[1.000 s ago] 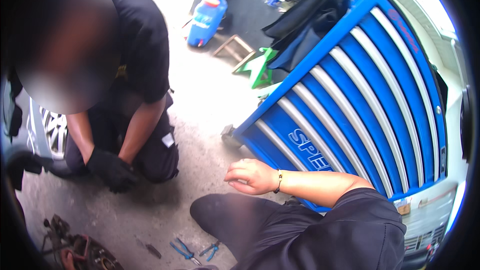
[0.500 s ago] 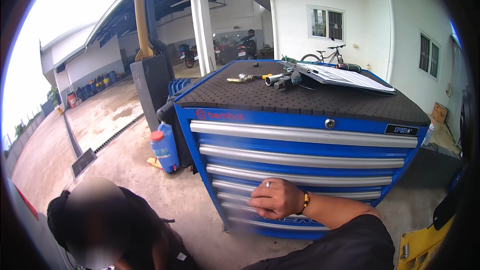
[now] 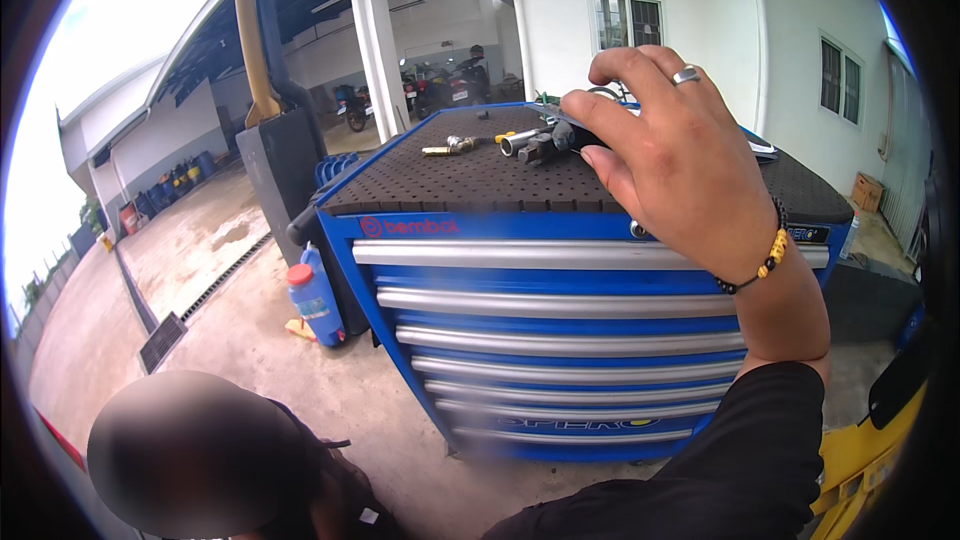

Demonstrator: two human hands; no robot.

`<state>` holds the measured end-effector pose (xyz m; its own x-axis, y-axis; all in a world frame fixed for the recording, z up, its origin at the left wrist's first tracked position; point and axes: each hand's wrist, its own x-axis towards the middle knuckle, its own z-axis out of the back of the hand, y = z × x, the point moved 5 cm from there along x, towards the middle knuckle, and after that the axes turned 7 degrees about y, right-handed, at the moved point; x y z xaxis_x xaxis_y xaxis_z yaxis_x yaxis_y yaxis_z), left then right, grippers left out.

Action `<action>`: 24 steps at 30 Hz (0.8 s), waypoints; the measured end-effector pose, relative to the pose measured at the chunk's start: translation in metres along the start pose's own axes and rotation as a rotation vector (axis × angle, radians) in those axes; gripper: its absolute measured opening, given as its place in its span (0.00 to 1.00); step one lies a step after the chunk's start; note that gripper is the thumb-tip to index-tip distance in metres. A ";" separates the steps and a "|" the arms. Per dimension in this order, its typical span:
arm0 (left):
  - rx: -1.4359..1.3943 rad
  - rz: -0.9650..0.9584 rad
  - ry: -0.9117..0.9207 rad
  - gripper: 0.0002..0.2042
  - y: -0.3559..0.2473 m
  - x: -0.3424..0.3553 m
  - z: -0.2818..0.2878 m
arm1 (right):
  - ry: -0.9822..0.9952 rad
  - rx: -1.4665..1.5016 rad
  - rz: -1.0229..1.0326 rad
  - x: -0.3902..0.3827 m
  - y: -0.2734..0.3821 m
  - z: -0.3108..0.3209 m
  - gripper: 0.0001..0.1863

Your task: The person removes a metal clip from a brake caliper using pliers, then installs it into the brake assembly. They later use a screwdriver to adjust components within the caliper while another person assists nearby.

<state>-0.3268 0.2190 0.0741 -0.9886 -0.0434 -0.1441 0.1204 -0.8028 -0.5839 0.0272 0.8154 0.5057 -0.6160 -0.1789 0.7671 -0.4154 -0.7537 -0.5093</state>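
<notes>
My right hand (image 3: 690, 155) is raised in front of the top of a blue tool cabinet (image 3: 560, 278) with silver drawer handles. Its fingers are bent but apart, with the thumb lowest, and I see nothing held in them. Just beyond the thumb and fingertips lies a dark grey tool with a metal barrel (image 3: 535, 145). Left of that rests a small brass-and-silver fitting (image 3: 450, 146). Mostly hidden behind my wrist is a clipboard with white papers (image 3: 763, 151). My left hand is out of view.
Close by at lower left, a person in black (image 3: 300, 470) is bent low. A blue jug with a red cap (image 3: 316, 305) stands beside the cabinet. A yellow metal piece (image 3: 870, 460) is at lower right. Motorcycles (image 3: 430, 90) are parked farther back.
My right hand has risen from in front of the lower drawers to the cabinet top, and its curled fingers have spread. The view has shifted slightly to the right.
</notes>
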 end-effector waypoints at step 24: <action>0.041 -0.171 -0.101 0.19 -0.155 0.131 -0.022 | 0.613 2.280 -1.648 -0.305 0.133 -0.155 0.25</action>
<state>-0.4727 0.3513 0.1284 -0.9986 0.0380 0.0371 -0.0522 -0.8271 -0.5596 0.0555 0.8677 0.1435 -0.8737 0.4130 -0.2571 0.0460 0.5962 0.8015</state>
